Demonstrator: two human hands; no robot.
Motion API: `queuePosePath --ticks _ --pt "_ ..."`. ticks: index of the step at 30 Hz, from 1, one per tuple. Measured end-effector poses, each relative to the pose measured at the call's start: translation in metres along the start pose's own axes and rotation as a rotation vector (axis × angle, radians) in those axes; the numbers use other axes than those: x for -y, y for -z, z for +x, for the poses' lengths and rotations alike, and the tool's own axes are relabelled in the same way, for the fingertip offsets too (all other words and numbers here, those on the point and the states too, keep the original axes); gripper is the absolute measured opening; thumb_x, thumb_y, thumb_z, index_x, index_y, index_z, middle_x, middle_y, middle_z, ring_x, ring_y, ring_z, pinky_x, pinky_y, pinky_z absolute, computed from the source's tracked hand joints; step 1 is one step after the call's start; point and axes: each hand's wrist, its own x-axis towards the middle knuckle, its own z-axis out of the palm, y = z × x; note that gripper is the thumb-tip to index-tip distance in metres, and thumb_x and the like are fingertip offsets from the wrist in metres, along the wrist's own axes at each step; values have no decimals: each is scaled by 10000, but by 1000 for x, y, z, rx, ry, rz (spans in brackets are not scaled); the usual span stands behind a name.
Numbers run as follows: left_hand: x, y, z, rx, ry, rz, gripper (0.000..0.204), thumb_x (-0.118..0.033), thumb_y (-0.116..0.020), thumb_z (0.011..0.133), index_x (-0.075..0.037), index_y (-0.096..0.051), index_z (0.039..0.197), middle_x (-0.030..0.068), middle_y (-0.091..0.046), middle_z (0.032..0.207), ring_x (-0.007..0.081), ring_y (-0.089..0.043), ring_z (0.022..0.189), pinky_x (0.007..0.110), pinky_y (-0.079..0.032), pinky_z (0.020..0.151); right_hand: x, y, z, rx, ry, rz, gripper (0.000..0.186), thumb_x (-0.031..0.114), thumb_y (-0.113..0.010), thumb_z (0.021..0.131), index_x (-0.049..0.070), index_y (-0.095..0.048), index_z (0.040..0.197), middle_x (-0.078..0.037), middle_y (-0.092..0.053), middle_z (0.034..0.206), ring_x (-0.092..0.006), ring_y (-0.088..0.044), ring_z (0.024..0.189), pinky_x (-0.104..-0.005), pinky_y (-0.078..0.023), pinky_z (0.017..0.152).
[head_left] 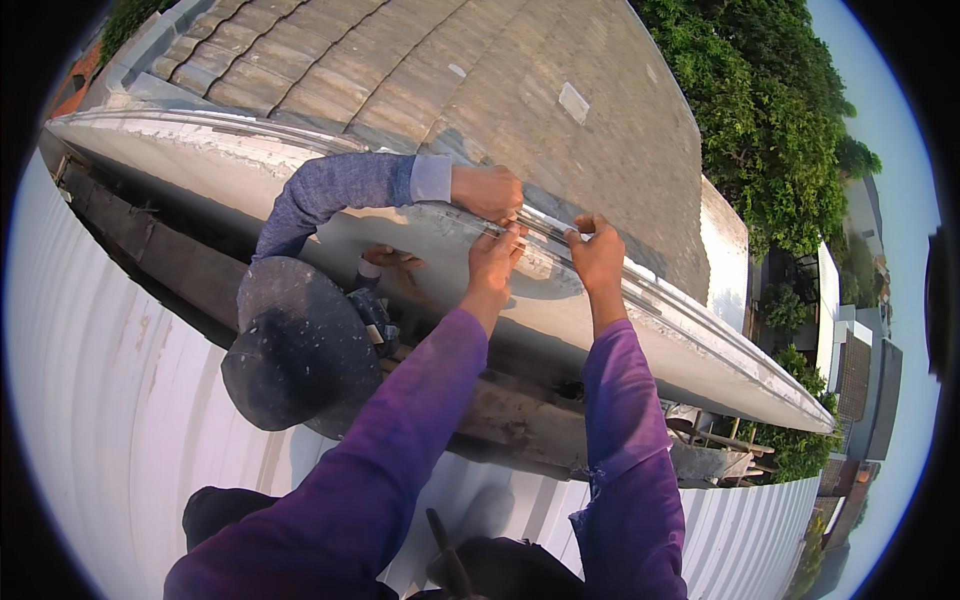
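Observation:
Long thin grey rods point(680, 305) lie side by side along the top of a rough white wall. My left hand point(490, 268) reaches up to them, its fingertips closed at the rods' edge. A short way to its right, my right hand point(600, 258) pinches the rods between thumb and curled fingers. Another person's hand point(487, 191), in a grey-blue sleeve with a pale cuff, presses on the rods just beyond my left hand. That person's other hand point(392, 257) hangs low beside the wall. Whether a tie or small part sits between our fingers is hidden.
A tiled roof point(400, 70) slopes up beyond the wall point(450, 240). The co-worker in a dark cap point(290, 345) stands close at my left. White corrugated sheeting point(120, 370) spreads below, with a dark gutter-like gap beside the wall. Trees point(750, 110) rise at the right.

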Motion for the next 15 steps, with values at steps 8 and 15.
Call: queuePosePath --ticks 8,15 --pt "-1 11 5 -35 25 -42 291 -136 -781 951 -127 -660 1215 42 -721 1204 169 -688 1131 359 -523 1023 12 -48 24 213 37 -86 490 354 -895 775 117 -759 1182 -130 -779 1199 -339 -708 1140 -450 -541 1013" --pt "1 9 8 -34 31 -58 315 -121 -776 950 -120 -632 1229 51 -712 1218 170 -692 1122 356 -536 1012 3 -46 24 268 21 -51 531 410 -919 796 66 -746 1162 -164 -785 1132 -305 -749 1065 -408 -564 915"
